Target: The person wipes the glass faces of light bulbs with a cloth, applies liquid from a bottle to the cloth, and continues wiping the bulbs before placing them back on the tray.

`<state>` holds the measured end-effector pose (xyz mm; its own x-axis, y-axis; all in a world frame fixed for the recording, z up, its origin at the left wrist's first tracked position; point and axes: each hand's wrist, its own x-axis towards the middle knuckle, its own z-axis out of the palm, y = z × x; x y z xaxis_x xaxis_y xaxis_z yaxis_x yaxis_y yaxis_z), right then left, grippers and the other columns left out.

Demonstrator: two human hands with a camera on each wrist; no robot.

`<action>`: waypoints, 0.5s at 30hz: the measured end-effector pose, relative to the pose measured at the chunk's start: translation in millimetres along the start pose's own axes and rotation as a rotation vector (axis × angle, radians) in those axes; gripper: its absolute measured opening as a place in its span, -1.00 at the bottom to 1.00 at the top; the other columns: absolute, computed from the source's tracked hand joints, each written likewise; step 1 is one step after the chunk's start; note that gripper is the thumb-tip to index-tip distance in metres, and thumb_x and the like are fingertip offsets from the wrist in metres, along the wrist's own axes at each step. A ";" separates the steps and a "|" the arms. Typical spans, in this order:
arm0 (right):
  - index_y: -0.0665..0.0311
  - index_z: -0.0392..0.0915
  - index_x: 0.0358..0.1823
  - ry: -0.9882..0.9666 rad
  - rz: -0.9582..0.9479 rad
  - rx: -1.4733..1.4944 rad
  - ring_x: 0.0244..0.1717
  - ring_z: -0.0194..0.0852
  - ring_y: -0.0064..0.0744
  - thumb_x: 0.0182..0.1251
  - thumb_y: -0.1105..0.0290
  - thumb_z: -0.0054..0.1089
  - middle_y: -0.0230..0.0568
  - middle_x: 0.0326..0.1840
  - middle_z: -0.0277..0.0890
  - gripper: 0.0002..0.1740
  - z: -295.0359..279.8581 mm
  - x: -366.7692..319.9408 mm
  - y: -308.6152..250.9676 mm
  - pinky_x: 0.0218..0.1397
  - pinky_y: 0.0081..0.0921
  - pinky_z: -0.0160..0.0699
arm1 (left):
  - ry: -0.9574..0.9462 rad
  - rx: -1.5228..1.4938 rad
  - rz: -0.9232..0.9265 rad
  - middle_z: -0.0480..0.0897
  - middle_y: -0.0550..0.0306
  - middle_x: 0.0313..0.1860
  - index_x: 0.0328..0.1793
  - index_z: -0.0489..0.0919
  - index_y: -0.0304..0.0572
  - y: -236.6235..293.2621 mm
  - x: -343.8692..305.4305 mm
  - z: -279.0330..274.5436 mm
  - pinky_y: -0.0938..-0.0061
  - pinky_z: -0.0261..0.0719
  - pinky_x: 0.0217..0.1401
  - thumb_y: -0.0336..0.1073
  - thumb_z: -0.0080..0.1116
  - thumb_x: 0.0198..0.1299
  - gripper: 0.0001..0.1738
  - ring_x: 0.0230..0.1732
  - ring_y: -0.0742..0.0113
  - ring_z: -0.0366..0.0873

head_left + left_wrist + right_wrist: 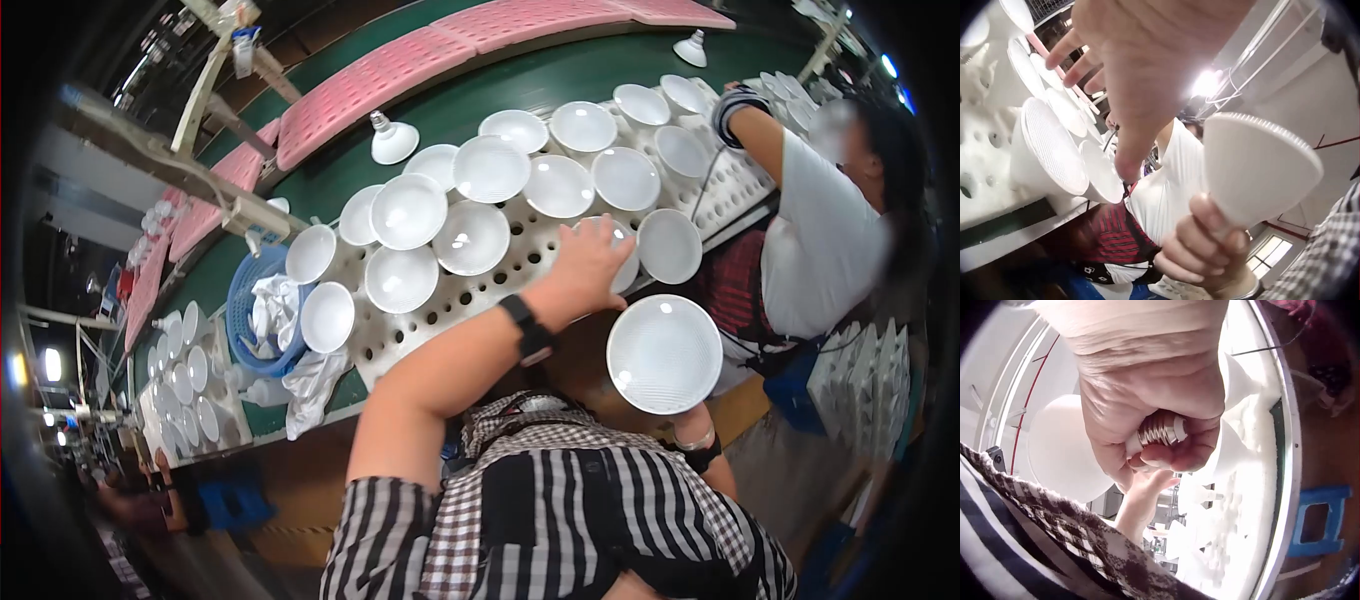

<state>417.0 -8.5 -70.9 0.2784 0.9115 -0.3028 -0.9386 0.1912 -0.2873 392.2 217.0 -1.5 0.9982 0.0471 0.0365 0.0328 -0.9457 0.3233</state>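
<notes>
My left hand [590,265] is over the front edge of the rack, thumb and fingers spread, partly covering a white bulb [625,268]. The left wrist view shows the palm side of this hand [1141,69] with nothing gripped; a ribbed-face bulb [1054,147] stands beside it, contact unclear. My right hand [692,425] holds another bulb [664,354] in front of my body, its round face up. In the right wrist view the fingers of my right hand [1154,387] curl round the neck, and the threaded metal base [1161,430] shows in the palm.
Many bulbs stand face up on the white perforated rack [400,335]. A blue basket [240,300] with white cloths is at its left end. Loose bulbs [394,140] lie on the green belt [350,165] behind. Another person [825,230] is at the right.
</notes>
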 end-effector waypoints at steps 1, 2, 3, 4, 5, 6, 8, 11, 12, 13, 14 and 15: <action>0.24 0.16 0.47 -0.007 0.014 -0.027 0.37 0.34 -0.16 0.50 0.23 -0.02 -0.10 0.43 0.28 -0.42 0.2 4.3 0.4 0.35 -0.21 0.47 | -0.033 0.067 -0.039 0.25 -0.26 0.46 0.43 0.38 0.04 2.5 8.2 7.8 -0.24 0.23 0.33 0.24 0.47 -0.24 0.04 0.42 -0.26 0.22; 0.24 0.16 0.47 -0.009 0.028 -0.054 0.38 0.33 -0.16 0.50 0.22 -0.02 -0.09 0.44 0.27 -0.41 0.3 5.9 1.4 0.35 -0.21 0.47 | -0.069 0.128 -0.077 0.20 -0.26 0.49 0.47 0.34 0.07 5.8 14.0 15.0 -0.39 0.15 0.33 0.27 0.47 -0.26 0.10 0.46 -0.31 0.15; 0.23 0.16 0.47 -0.011 0.041 -0.081 0.38 0.33 -0.16 0.50 0.22 -0.03 -0.09 0.44 0.27 -0.41 -0.4 7.0 1.3 0.35 -0.21 0.46 | -0.065 0.124 -0.095 0.20 -0.26 0.49 0.47 0.34 0.07 8.5 18.7 20.8 -0.39 0.15 0.33 0.27 0.47 -0.26 0.10 0.46 -0.31 0.15; 0.23 0.16 0.48 -0.017 0.052 -0.105 0.38 0.33 -0.16 0.50 0.21 -0.03 -0.09 0.44 0.27 -0.41 -3.8 11.5 3.9 0.35 -0.20 0.46 | -0.058 0.145 -0.114 0.18 -0.27 0.50 0.48 0.32 0.09 6.8 21.5 28.4 -0.47 0.07 0.32 0.29 0.47 -0.27 0.12 0.49 -0.35 0.09; 0.23 0.15 0.48 -0.018 0.061 -0.128 0.38 0.32 -0.16 0.50 0.20 -0.04 -0.09 0.44 0.26 -0.41 -3.9 11.1 4.1 0.36 -0.20 0.45 | -0.053 0.162 -0.129 0.16 -0.27 0.52 0.50 0.30 0.11 9.0 23.5 31.0 -0.55 0.00 0.32 0.30 0.47 -0.28 0.15 0.51 -0.38 0.03; 0.23 0.15 0.48 -0.021 0.069 -0.151 0.39 0.32 -0.16 0.51 0.20 -0.04 -0.09 0.44 0.26 -0.41 -4.4 11.6 4.5 0.36 -0.19 0.45 | -0.051 0.161 -0.142 0.16 -0.27 0.52 0.50 0.30 0.11 9.5 24.0 32.0 -0.55 0.00 0.32 0.30 0.47 -0.28 0.15 0.51 -0.38 0.03; 0.23 0.15 0.48 -0.033 0.080 -0.197 0.39 0.31 -0.15 0.51 0.19 -0.05 -0.09 0.45 0.25 -0.41 -4.3 14.8 4.5 0.37 -0.19 0.44 | -0.018 0.110 -0.179 0.13 -0.27 0.53 0.50 0.30 0.13 8.2 25.0 31.1 -0.57 -0.07 0.33 0.29 0.48 -0.28 0.13 0.53 -0.39 -0.03; 0.22 0.14 0.48 -0.059 0.087 -0.264 0.40 0.30 -0.15 0.51 0.17 -0.06 -0.09 0.45 0.25 -0.40 -6.8 24.2 7.3 0.38 -0.18 0.43 | 0.049 0.087 -0.215 0.14 -0.27 0.53 0.46 0.34 0.14 7.6 18.2 37.9 -0.53 -0.02 0.33 0.29 0.47 -0.27 0.09 0.52 -0.38 0.00; 0.22 0.14 0.48 -0.067 0.090 -0.286 0.40 0.29 -0.15 0.51 0.16 -0.07 -0.09 0.45 0.24 -0.40 -6.3 26.1 7.2 0.38 -0.17 0.42 | 0.071 0.076 -0.221 0.14 -0.27 0.53 0.45 0.35 0.14 9.8 16.0 39.1 -0.51 0.00 0.32 0.29 0.46 -0.26 0.08 0.52 -0.37 0.01; 0.22 0.14 0.49 -0.080 0.090 -0.309 0.40 0.29 -0.15 0.51 0.16 -0.07 -0.08 0.46 0.24 -0.40 -5.8 30.8 6.9 0.38 -0.17 0.42 | 0.092 0.048 -0.237 0.16 -0.29 0.51 0.44 0.37 0.14 11.0 16.2 41.1 -0.42 0.10 0.29 0.22 0.47 -0.25 0.03 0.50 -0.36 0.05; 0.22 0.13 0.49 -0.090 0.094 -0.330 0.41 0.29 -0.14 0.51 0.15 -0.08 -0.08 0.46 0.24 -0.40 -4.7 33.8 7.4 0.39 -0.16 0.42 | 0.095 0.052 -0.248 0.16 -0.29 0.51 0.44 0.37 0.14 12.0 16.7 42.4 -0.42 0.10 0.29 0.22 0.47 -0.25 0.03 0.50 -0.36 0.05; 0.22 0.13 0.49 -0.101 0.099 -0.354 0.41 0.28 -0.14 0.52 0.15 -0.08 -0.08 0.46 0.23 -0.40 -3.7 37.3 8.4 0.39 -0.16 0.41 | 0.122 0.034 -0.250 0.17 -0.30 0.51 0.44 0.37 0.14 12.0 17.2 44.1 -0.38 0.13 0.28 0.17 0.46 -0.25 0.02 0.49 -0.36 0.07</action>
<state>420.2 25.7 -88.0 0.1523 0.9538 -0.2590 -0.8266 -0.0207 -0.5623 412.0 192.3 -38.7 0.9458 0.3162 0.0735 0.2806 -0.9101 0.3049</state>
